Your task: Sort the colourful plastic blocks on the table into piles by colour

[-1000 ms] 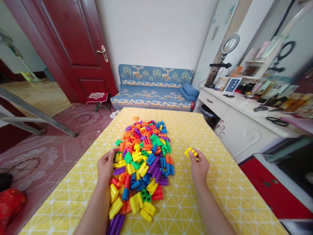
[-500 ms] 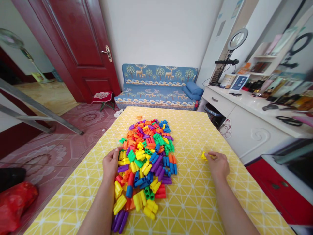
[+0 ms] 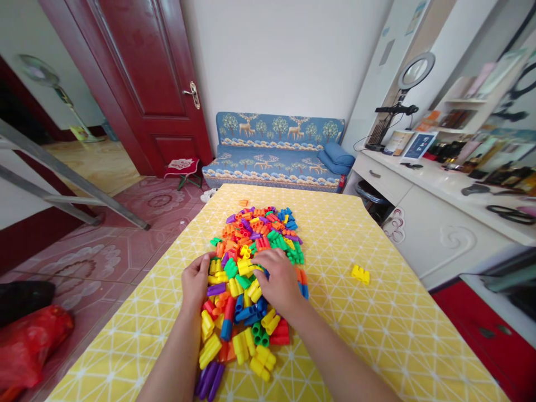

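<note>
A heap of plastic tube-shaped toy blocks (image 3: 230, 321) in several colours lies on the table. My right hand (image 3: 281, 279) reaches over the middle of it, thumb and fingers closed around the right end of a yellow toy block (image 3: 246, 267). Against the heap's left edge rests my left hand (image 3: 196, 281), its fingers curled and thumb close to them; what they hold, if anything, is hidden. Apart from the heap, a single yellow block (image 3: 360, 274) lies on the right part of the cloth.
A yellow patterned cloth (image 3: 335, 335) covers the table. Beyond it stands a blue sofa (image 3: 272, 159). A white dresser (image 3: 444, 223) crowded with bottles is on the right; a metal ladder (image 3: 75, 167) and a red bag (image 3: 33, 346) are on the left.
My right hand has let go of a yellow block on the right of the table and moved left onto the heap. My left hand has stayed at the heap's edge.
</note>
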Available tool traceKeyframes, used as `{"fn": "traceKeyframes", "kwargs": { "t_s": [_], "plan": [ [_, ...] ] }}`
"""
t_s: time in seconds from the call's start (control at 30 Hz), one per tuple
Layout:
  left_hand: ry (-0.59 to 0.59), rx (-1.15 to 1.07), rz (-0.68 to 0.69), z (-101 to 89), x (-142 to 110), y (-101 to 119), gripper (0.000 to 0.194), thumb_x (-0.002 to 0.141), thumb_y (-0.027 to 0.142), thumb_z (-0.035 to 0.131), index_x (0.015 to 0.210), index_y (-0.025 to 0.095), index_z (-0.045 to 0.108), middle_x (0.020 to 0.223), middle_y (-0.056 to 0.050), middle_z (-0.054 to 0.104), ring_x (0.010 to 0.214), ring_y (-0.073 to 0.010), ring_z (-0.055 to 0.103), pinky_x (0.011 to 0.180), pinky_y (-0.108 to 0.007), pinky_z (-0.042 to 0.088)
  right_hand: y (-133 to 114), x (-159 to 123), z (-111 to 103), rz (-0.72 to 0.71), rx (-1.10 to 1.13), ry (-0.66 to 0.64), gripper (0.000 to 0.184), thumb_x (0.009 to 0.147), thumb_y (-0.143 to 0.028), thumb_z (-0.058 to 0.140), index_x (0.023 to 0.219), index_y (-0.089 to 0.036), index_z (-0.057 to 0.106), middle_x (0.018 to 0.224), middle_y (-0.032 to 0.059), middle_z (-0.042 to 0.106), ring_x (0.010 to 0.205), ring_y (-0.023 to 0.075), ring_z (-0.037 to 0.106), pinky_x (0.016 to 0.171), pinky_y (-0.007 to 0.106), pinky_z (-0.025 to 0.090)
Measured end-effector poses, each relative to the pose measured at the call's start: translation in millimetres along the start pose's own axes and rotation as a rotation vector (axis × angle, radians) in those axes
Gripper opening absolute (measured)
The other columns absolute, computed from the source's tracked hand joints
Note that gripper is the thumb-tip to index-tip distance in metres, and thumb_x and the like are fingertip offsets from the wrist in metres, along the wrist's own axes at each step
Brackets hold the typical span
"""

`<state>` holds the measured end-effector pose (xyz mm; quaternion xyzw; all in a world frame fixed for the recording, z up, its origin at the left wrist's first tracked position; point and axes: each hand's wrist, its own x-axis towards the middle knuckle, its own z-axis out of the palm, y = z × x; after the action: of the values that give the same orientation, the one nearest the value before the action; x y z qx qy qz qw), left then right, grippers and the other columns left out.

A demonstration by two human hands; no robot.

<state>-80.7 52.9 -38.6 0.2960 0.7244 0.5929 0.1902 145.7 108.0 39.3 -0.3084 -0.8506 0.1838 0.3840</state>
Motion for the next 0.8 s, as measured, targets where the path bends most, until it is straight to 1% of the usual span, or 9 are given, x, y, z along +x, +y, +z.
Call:
{"fn": "traceKeyframes", "kwargs": {
  "t_s": [0.13,0.23,0.3,0.4,0.47,0.57,0.67,0.73,0.8],
  "plan": [
    [-0.003,0.005,0.013,0.3,2,-3,0.048,0.081,0.053,0.053,0.102,0.015,0.074,0.102,-0.008,0.074,0.095,-0.0256,0.066,0.081,-0.031,0.049,6,20,3,0.104,-0.165,0.017,0.028,0.080,-0.015,0.062,0.105,-0.023,0.070,0.106,0.0059,0.067,0.102,0.0252,0.053,0.092,0.038,0.044],
    [0.005,0.001,0.024,-0.1,2,-5,0.046,0.081,0.052,0.054,0.101,0.015,0.074,0.103,-0.008,0.074,0.098,-0.0259,0.065,0.084,-0.032,0.049,14,29,2,0.188,-0.288,-0.106,0.036,0.077,-0.019,0.066,0.113,-0.021,0.069,0.107,0.0079,0.066,0.103,0.0267,0.053,0.094,0.038,0.042],
    [0.009,0.000,0.024,-0.4,2,-6,0.046,0.080,0.052,0.054,0.100,0.015,0.074,0.102,-0.008,0.074,0.098,-0.0258,0.065,0.084,-0.032,0.049,17,32,4,0.224,-0.323,-0.171,0.035,0.076,-0.018,0.065,0.110,-0.021,0.070,0.105,0.0079,0.067,0.103,0.0261,0.054,0.094,0.036,0.042],
    [0.006,0.001,0.013,-0.7,2,-5,0.046,0.080,0.052,0.054,0.101,0.016,0.074,0.101,-0.008,0.074,0.096,-0.0258,0.066,0.082,-0.032,0.050,19,31,8,0.260,-0.293,-0.172,0.028,0.080,-0.014,0.060,0.104,-0.021,0.072,0.100,0.0079,0.066,0.101,0.0239,0.056,0.091,0.033,0.042],
    [0.009,0.012,0.015,-0.6,2,-4,0.046,0.081,0.052,0.053,0.101,0.016,0.074,0.101,-0.007,0.075,0.095,-0.0256,0.066,0.081,-0.032,0.050,20,28,10,0.264,-0.206,-0.127,0.024,0.082,-0.013,0.057,0.100,-0.021,0.072,0.099,0.0075,0.067,0.100,0.0223,0.057,0.090,0.032,0.043],
    [0.012,0.026,0.029,-0.1,1,-3,0.046,0.081,0.052,0.053,0.100,0.016,0.075,0.102,-0.007,0.075,0.096,-0.0255,0.066,0.082,-0.032,0.050,24,20,14,0.289,0.019,0.053,0.021,0.085,-0.019,0.056,0.101,-0.021,0.069,0.103,0.0062,0.067,0.099,0.0204,0.059,0.089,0.031,0.044],
    [0.009,0.016,0.036,-0.2,1,-2,0.046,0.080,0.052,0.054,0.100,0.016,0.075,0.103,-0.007,0.074,0.097,-0.0257,0.066,0.084,-0.032,0.050,34,7,16,0.412,0.311,0.224,0.021,0.087,-0.031,0.053,0.101,-0.020,0.064,0.091,0.0039,0.067,0.081,0.0185,0.062,0.077,0.031,0.048],
    [0.011,0.014,0.033,-0.4,1,-2,0.046,0.080,0.052,0.054,0.100,0.016,0.075,0.104,-0.007,0.074,0.098,-0.0259,0.066,0.084,-0.032,0.050,50,-2,10,0.501,0.474,0.262,0.025,0.088,-0.039,0.050,0.097,-0.019,0.061,0.072,0.0001,0.063,0.065,0.0166,0.059,0.066,0.029,0.048],
    [0.008,0.017,0.027,-0.6,2,-3,0.047,0.079,0.052,0.055,0.101,0.016,0.074,0.104,-0.008,0.074,0.098,-0.0263,0.066,0.084,-0.033,0.050,78,-10,-6,0.553,0.518,0.310,0.031,0.088,-0.045,0.047,0.097,-0.018,0.060,0.067,-0.0013,0.061,0.060,0.0157,0.058,0.061,0.028,0.047]
  ]
}}
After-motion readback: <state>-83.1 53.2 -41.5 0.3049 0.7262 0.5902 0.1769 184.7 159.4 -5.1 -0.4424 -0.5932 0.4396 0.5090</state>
